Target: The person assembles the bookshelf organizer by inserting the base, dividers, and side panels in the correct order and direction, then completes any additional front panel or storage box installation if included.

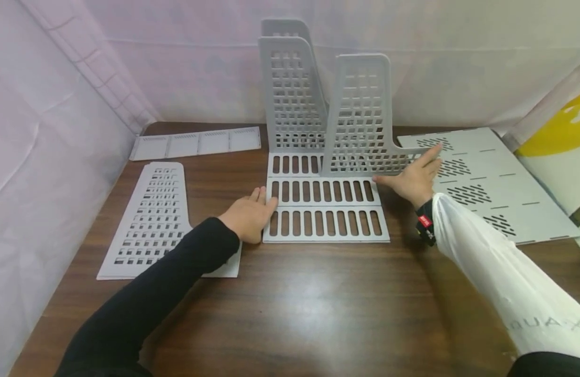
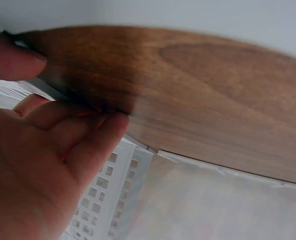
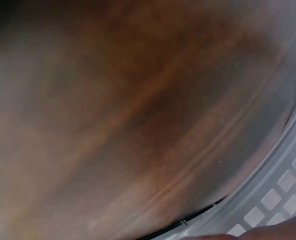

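**Hold the base down, bring the upright panel into line**

The step in hand looks like fitting a grey front panel (image 1: 360,120) onto a slotted base (image 1: 327,206). To do it well, I would keep the left hand (image 1: 249,215) braced at the base's left edge and let the right hand (image 1: 414,178) guide the panel by its low arm. Even, gentle pressure should serve best; a push from one end could twist the panel or make the base skid. It would also be wise to check the alignment along the bottom edge before pressing.

The left hand's fingers lie together and fairly straight, the thumb apart from them. The right hand's fingers are extended at the low arm with the thumb spread wide, clamped on nothing as far as can be seen.

The front panel stands upright at the back of the base, its low arm reaching past the base's right edge. It is L-shaped, tall on the left, with rounded upper corners and a grid of small holes. Two similar rear panels (image 1: 294,94) stand behind it. The base lies flat on the brown table (image 1: 318,314), pale, with rows of long rounded slots. Whether the front panel's lower edge is locked in, I cannot tell.
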### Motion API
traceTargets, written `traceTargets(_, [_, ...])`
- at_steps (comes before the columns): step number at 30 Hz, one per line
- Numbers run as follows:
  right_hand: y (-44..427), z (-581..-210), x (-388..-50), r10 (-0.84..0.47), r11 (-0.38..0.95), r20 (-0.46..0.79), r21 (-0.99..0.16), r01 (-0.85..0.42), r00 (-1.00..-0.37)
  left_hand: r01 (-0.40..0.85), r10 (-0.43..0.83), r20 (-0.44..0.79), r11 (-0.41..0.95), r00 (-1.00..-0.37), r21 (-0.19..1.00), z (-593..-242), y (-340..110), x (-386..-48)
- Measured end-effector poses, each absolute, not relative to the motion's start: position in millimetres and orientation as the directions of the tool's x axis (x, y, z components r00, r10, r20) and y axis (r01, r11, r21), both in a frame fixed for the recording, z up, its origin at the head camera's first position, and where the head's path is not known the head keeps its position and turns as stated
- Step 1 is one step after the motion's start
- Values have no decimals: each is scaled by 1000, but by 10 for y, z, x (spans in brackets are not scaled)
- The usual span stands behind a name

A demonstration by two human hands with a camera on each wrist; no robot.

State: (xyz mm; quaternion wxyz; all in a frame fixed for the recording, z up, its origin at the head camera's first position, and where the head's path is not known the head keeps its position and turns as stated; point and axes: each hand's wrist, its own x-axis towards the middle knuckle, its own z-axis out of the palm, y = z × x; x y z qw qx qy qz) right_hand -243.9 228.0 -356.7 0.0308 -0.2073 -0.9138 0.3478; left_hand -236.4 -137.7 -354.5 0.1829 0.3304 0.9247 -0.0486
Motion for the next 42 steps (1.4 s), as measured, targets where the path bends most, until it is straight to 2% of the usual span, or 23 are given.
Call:
traceTargets(10, [2203, -3548, -2518, 433, 700, -89, -593, 397, -897, 632, 611, -366, 771, -702, 74, -3502, -1447, -2394])
traceTargets(19, [2164, -3571, -2606, 380, 786, -128, -478, 392, -916, 614, 593, -368, 786, -716, 72, -3499, -1454, -2384])
traceTargets(32, [2230, -3605, -2562, 382, 745, -111, -551, 377, -918, 642, 619, -354, 764, -701, 65, -3516, -1375, -2410])
traceTargets(42, [2178, -3628, -2536, 386, 744, -81, -562, 362, -919, 556, 561, -413, 818, -718, 146, -3422, -1295, -2487])
